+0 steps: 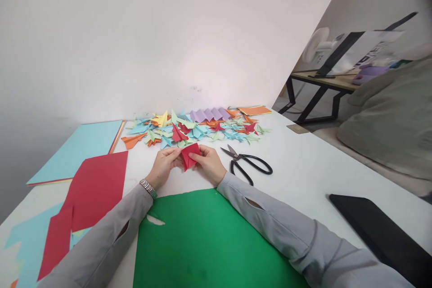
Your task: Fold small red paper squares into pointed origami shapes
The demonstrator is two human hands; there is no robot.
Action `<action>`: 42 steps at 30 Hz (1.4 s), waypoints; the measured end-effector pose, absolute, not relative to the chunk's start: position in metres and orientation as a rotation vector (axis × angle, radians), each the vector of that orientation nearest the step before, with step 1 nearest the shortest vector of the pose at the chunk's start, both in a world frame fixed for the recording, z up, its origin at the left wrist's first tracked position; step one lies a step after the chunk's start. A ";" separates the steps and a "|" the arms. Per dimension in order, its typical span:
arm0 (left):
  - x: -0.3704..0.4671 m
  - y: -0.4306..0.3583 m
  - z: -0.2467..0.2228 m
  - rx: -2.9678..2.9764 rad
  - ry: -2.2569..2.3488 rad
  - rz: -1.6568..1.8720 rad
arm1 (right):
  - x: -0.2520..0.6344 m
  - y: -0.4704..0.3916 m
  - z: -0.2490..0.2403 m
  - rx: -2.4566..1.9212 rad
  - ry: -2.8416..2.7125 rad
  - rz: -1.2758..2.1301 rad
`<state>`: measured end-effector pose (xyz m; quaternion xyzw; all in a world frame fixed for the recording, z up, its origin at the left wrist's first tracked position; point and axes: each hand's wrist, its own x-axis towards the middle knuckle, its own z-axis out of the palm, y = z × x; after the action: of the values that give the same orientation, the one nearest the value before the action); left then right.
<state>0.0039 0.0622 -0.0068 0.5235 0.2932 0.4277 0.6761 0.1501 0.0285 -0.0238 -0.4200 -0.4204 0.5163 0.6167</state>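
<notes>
A small folded piece of red paper (191, 155) is held up between my two hands, over the white table. My left hand (164, 165) pinches its left edge; a metal watch band circles that wrist. On the other side, my right hand (209, 162) grips the paper with the thumb lying across its front. Creases show on the face of the paper, while the fingers behind it are partly hidden. Just right of my right hand lie black-handled scissors (248, 162), blades apart. Behind my hands is a pile of folded paper planes (178, 132) in several colours.
A green mat (202, 238) lies in front of me. At left are red sheets (101, 184), paper scraps (30, 243) and a stack of light blue sheets (77, 146). A black flat object (378, 229) lies at right. Another person (391, 117) sits beyond the table's right edge.
</notes>
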 end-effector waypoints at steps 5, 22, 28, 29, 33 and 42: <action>0.004 0.062 -0.008 1.214 0.650 0.935 | 0.150 0.027 -0.023 -0.970 -0.976 1.167; 0.004 0.061 -0.007 1.265 0.651 0.905 | 0.150 0.025 -0.022 -0.985 -0.977 1.170; 0.004 0.060 -0.009 1.333 0.720 0.946 | 0.150 0.025 -0.022 -0.972 -0.981 1.169; 0.004 0.060 -0.009 1.351 0.738 0.955 | 0.150 0.025 -0.022 -0.972 -0.984 1.169; 0.007 0.057 -0.006 1.441 0.820 0.990 | 0.150 0.025 -0.022 -0.975 -0.989 1.166; 0.007 0.057 -0.004 1.511 0.924 1.074 | 0.152 0.023 -0.020 -0.918 -1.040 1.210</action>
<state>0.0067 0.0574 -0.0039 0.6274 0.3838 0.4462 0.5099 0.1519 0.0232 -0.0204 -0.3968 -0.4496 0.5233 0.6055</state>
